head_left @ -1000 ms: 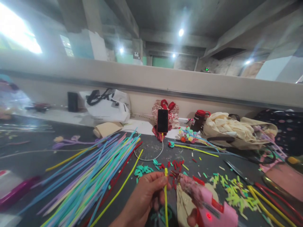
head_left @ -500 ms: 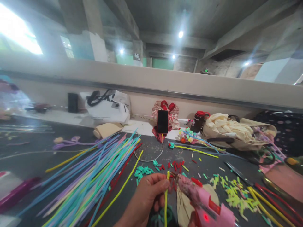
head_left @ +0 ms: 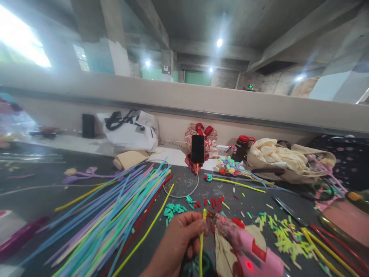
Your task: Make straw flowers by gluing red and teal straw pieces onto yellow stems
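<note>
Between the thumb and fingers of my left hand [head_left: 186, 234] is a yellow pipe cleaner [head_left: 201, 250], held upright near its top end. A pink glue gun [head_left: 249, 246] with a lit red light is in my right hand [head_left: 236, 268], which is mostly hidden beneath it. The gun's stained nozzle points left at the top of the pipe cleaner, very close to it; whether they touch I cannot tell. Behind the hands lie short red pieces [head_left: 215, 202] and short teal pieces [head_left: 173, 210] of pipe cleaner. Below the pipe cleaner is something dark green, partly hidden.
Long coloured pipe cleaners [head_left: 115, 219] spread across the left of the dark table. Yellow-green cut pieces [head_left: 288, 234] and scissors [head_left: 314, 227] lie at right. A phone [head_left: 197, 149] on a cable [head_left: 196, 184] stands at the back, near a dark bottle [head_left: 241, 149] and bags.
The glue gun has shifted very slightly left and down. My left hand keeps its hold on the yellow pipe cleaner, almost unmoved.
</note>
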The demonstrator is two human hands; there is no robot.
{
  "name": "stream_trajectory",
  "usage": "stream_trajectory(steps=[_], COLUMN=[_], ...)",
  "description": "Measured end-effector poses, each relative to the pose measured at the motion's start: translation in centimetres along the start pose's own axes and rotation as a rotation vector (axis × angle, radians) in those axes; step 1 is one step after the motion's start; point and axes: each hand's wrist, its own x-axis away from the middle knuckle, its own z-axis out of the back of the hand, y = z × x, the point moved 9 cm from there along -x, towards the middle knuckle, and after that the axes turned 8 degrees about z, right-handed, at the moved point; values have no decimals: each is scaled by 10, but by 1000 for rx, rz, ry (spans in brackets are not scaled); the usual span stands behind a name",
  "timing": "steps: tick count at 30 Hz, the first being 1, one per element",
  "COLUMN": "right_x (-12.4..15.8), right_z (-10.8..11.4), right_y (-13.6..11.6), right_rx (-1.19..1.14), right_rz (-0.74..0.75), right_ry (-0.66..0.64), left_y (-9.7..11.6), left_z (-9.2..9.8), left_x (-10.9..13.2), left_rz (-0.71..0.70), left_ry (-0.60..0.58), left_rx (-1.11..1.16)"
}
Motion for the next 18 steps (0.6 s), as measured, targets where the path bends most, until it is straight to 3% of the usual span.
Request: stream_trajectory(steps=[6, 18], right_x=[-20, 4], right_z=[-15, -3], right_y=[10, 3], right_rx=[10, 59], right_rz=[-4, 66], right_ry=[-10, -7], left_y=[1, 5], left_z=[0, 4], left_x=[1, 1], left_rz=[-12, -27], left_ry=[-16, 5], left_rx=[-17, 9])
